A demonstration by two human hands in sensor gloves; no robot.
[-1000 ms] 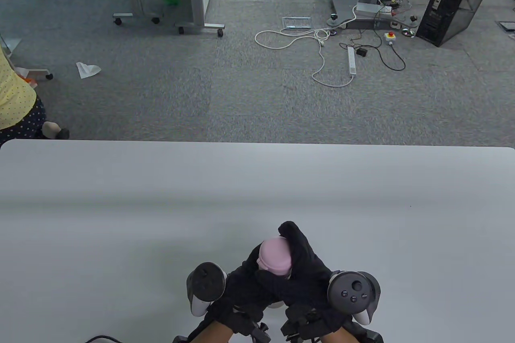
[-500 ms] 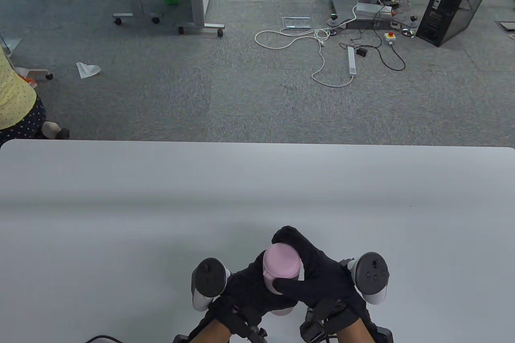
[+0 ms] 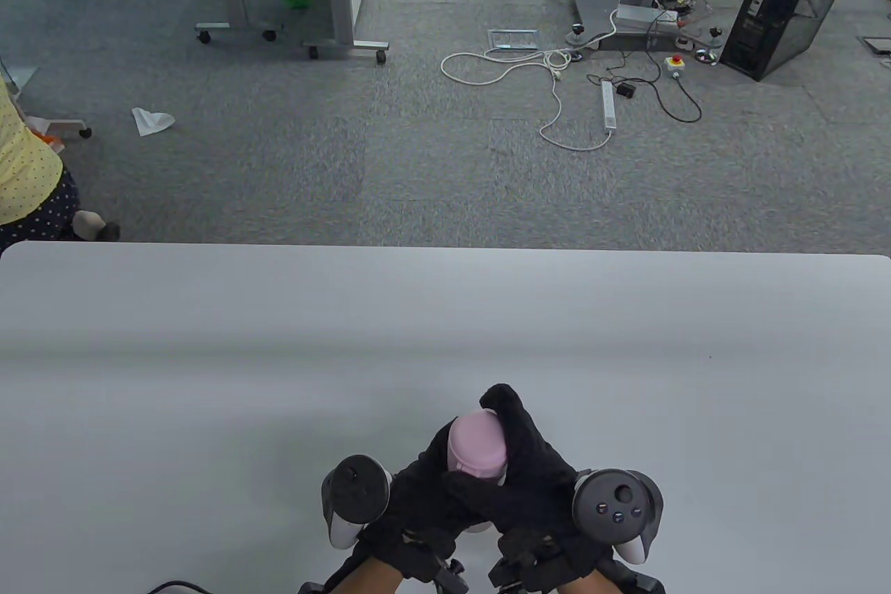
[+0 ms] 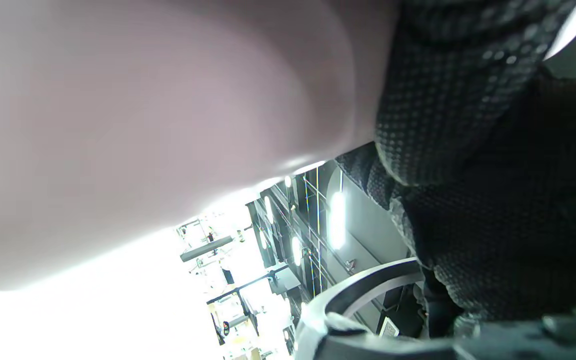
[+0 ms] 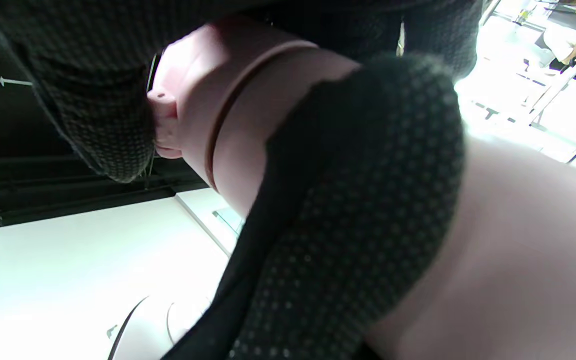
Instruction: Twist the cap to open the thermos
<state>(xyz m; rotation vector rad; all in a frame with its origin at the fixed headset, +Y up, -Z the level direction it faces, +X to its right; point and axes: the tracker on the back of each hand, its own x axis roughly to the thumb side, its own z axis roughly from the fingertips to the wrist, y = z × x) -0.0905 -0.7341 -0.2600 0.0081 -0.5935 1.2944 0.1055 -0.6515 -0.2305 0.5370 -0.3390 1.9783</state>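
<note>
A pink thermos stands near the table's front edge, between my two gloved hands. Its rounded pink cap (image 3: 475, 444) shows from above in the table view. My left hand (image 3: 418, 493) wraps around the thermos body (image 4: 143, 125) below the cap. My right hand (image 3: 530, 475) grips the cap, with its fingers curled over the cap's far and right sides. In the right wrist view the cap (image 5: 190, 107) and its seam sit between gloved fingers (image 5: 103, 115), and the body (image 5: 518, 250) fills the lower right. The lower body is hidden by my hands.
The white table (image 3: 209, 357) spreads wide to the left, right and beyond my hands. Past its far edge is grey carpet with cables (image 3: 557, 99) and a computer tower (image 3: 786, 5). A seated person (image 3: 24, 183) is at the far left.
Half a second ago my right hand was rotated, with its tracker further right and higher. It has turned back to its pose of one second ago. The thermos has stayed in place.
</note>
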